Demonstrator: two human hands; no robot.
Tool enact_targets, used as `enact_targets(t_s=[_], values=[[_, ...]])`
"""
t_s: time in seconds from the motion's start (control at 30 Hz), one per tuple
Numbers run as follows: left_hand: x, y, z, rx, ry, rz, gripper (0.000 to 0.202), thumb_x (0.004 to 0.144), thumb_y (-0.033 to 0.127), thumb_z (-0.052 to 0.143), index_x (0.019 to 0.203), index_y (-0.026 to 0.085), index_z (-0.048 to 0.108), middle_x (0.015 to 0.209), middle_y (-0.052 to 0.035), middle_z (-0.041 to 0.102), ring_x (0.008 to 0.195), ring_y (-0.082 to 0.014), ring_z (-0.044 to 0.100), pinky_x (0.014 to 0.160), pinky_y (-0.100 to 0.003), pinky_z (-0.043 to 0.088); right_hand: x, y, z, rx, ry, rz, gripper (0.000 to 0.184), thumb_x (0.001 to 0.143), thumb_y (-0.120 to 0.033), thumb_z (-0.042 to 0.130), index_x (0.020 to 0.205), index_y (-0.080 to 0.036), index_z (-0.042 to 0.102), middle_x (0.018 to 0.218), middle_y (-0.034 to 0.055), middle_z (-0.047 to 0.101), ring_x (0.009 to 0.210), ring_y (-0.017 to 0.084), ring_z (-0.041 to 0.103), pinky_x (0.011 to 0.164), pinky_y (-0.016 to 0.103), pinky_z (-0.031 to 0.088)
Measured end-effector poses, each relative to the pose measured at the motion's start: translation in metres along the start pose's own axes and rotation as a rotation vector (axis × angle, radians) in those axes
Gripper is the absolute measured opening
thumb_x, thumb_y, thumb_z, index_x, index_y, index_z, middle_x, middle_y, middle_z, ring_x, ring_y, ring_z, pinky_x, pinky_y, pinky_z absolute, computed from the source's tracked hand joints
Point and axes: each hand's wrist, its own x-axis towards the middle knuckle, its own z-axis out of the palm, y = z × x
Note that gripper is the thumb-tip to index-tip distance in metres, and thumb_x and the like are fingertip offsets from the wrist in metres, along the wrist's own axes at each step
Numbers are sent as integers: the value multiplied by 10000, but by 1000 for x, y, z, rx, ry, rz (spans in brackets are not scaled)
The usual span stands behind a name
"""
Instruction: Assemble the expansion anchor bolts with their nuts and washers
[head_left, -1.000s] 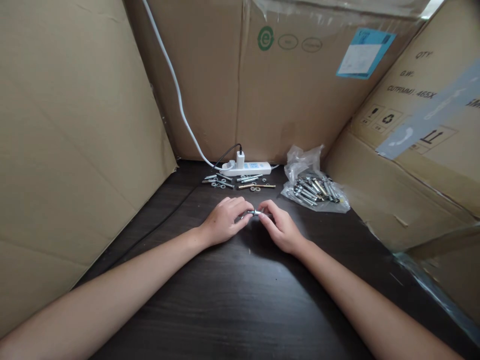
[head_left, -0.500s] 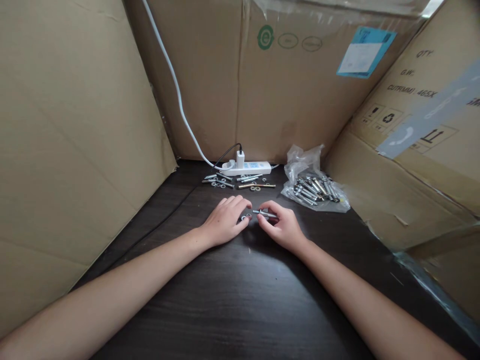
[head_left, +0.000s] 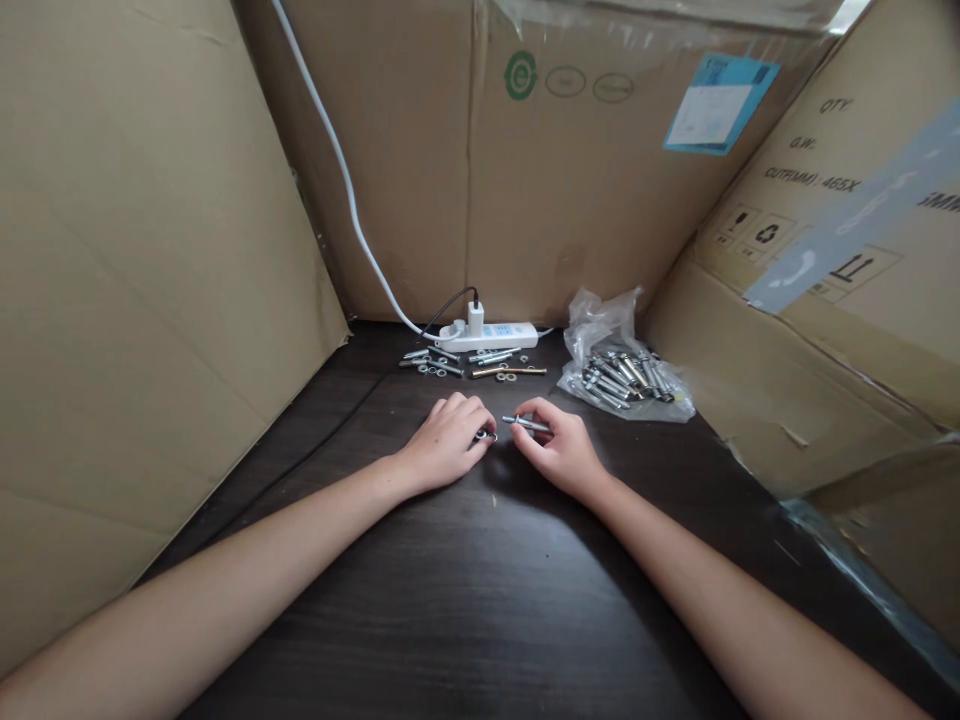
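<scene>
My right hand [head_left: 564,443] is closed round a silver bolt with a sleeve [head_left: 531,424], apparently an expansion bolt. Its narrow end points left, past my thumb and index finger. Opposite it, my left hand [head_left: 448,440] rests low over the table, thumb and index finger closed on a small metal washer [head_left: 492,437]. Another small ring or nut [head_left: 481,435] lies just under those fingers, partly hidden by them. A short gap separates the washer from the bolt's tip.
Loose bolts [head_left: 491,357], washers and nuts lie before a white power strip [head_left: 495,338]. To their right is a clear plastic bag [head_left: 604,325] of similar bolts. A black cable [head_left: 330,437] crosses the dark table [head_left: 450,600]. Cardboard boxes [head_left: 390,180] wall three sides.
My left thumb and index finger have closed together on a washer that lay between them. My right hand keeps hold of the bolt. The whole view has shifted slightly.
</scene>
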Motion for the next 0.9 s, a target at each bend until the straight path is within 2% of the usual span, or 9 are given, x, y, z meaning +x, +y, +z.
enact_targets(t_s=[0.27,0.47,0.9], values=[[-1,2,1,-23,-14,12,46,844,195,493,885,201,512,950,-26,521,939,-199,441,847,-342,359,1,0,0,-2,-8,7,144,790,-310,562,847,-180,588,663,-10,587,569,121,538,544,209,439],[-1,2,1,-7,-27,31,141,859,208,481,991,216,531,995,-35,504,943,-204,434,826,-343,365,1,1,0,-3,-15,7,156,800,-327,560,848,-181,587,668,-7,590,578,126,540,548,212,439],[0,2,0,-77,-4,35,71,870,208,470,896,202,536,954,-32,519,916,-196,438,826,-347,375,0,3,1,-24,-20,3,135,801,-300,559,848,-177,587,677,-7,599,582,121,543,560,208,433]])
